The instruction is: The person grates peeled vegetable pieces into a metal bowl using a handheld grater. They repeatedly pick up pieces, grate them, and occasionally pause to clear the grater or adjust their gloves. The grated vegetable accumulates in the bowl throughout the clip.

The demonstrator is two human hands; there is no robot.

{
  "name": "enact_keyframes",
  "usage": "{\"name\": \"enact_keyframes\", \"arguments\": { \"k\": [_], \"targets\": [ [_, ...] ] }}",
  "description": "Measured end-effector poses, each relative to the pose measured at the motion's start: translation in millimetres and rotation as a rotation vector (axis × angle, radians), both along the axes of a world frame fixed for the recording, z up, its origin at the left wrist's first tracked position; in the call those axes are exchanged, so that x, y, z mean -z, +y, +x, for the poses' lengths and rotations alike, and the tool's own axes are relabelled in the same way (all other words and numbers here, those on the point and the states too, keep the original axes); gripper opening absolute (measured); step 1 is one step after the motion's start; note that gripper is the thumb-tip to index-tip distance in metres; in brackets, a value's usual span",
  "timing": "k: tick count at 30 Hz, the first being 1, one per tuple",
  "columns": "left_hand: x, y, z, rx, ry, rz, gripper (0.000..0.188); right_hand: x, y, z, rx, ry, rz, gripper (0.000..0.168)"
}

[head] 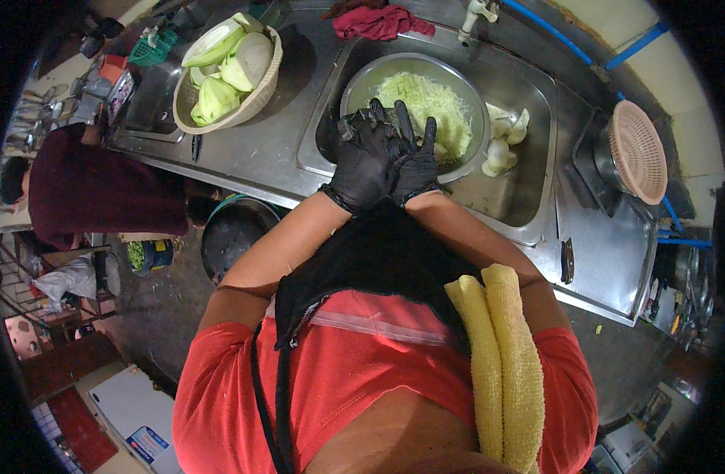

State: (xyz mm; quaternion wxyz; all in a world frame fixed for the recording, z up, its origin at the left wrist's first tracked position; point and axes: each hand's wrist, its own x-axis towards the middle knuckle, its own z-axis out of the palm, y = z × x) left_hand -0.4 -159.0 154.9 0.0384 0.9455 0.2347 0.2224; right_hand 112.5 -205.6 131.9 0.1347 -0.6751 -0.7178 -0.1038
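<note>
Both hands wear black gloves and meet over the near left part of a large metal bowl [414, 58] standing in the sink. My left hand [365, 157] lies at a dark, metal-edged tool [349, 125], perhaps a grater; its grip is partly hidden. Close against it, my right hand [418, 151] has its fingers spread towards the bowl; whether its palm holds anything is hidden. Pale green shreds [430, 98] of a vegetable fill much of the bowl. To the bowl's right, pale vegetable pieces [500, 157] lie on the sink floor.
A plastic basket [266, 98] of peeled, cut green vegetables stands left of the sink [531, 204]. A red cloth [377, 22] and tap [474, 18] are behind. On the right counter are a knife [567, 260] and stacked basket [641, 154]. Another person [101, 183] bends at the left.
</note>
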Motion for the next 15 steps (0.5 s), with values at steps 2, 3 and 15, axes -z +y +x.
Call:
{"name": "enact_keyframes", "arguments": {
  "k": [2, 3, 15],
  "targets": [
    [-2.9, -1.9, 0.2, 0.005, 0.010, 0.049, 0.034, 4.0, 1.2, 0.1, 0.016, -0.031, -0.004, 0.065],
    [-4.8, -2.5, 0.0, 0.006, 0.014, 0.075, 0.033, 4.8, 1.7, -0.3, 0.023, -0.047, -0.005, 0.065],
    [2.6, 0.7, -3.6, 0.099, -0.156, -0.177, 0.025, -4.7, 1.4, 2.6, 0.072, 0.026, 0.013, 0.068]
  ]
}}
